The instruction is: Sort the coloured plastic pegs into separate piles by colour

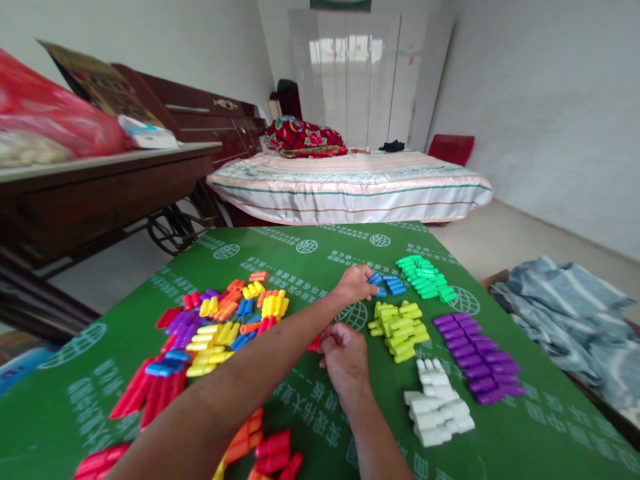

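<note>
My left hand [356,283] stretches across the green board with its fingers closed on blue plastic caps [376,285], which look like pen or marker caps. More blue caps [395,285] lie just right of those fingertips. Closer to me, my right hand [345,353] is curled, thumb and fingers pinched. A red cap [314,343] shows at its fingertips, mostly hidden by the hand and the left forearm. Yellow-green caps [399,328] are piled to the right of both hands. Left of the forearm lies a mixed spread of yellow caps [213,343], purple caps [183,327] and other colours.
Green caps [425,277], purple caps [477,357] and white caps [440,407] lie grouped on the board's right side. Red caps [274,453] are near the front. Beyond the board [270,250] stands a bed [350,187]; a dark table [100,183] is left, folded cloth [565,320] right.
</note>
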A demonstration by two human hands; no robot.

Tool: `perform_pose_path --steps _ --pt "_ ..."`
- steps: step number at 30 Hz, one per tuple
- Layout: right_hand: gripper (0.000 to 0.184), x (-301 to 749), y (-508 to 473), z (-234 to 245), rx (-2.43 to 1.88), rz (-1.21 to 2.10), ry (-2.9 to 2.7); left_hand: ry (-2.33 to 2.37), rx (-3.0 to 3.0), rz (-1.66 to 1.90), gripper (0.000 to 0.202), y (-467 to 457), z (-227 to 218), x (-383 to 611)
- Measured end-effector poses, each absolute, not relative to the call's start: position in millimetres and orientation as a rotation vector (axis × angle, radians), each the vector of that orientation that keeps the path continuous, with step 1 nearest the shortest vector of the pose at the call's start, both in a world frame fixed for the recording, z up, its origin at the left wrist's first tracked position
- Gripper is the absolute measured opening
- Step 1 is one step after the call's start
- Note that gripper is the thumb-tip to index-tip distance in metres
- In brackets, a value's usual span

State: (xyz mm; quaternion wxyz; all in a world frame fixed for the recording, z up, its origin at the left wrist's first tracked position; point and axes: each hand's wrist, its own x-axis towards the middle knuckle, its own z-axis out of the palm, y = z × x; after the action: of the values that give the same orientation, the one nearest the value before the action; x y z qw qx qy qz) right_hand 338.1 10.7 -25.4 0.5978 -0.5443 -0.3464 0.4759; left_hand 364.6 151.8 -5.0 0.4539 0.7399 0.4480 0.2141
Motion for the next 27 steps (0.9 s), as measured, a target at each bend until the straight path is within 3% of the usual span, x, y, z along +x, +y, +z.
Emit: perform_pose_path --steps 22,27 --pt "0.015 338.6 14.8 -35.9 -1.341 1.004 -0.914 1.343 2.115 0.398 0.019 172.7 -4.8 370.7" --pt "0.016 338.4 15.0 -36.3 -1.365 1.005 -0.927 1.291 2.189 0.264 0.032 173.8 -3.6 370.1"
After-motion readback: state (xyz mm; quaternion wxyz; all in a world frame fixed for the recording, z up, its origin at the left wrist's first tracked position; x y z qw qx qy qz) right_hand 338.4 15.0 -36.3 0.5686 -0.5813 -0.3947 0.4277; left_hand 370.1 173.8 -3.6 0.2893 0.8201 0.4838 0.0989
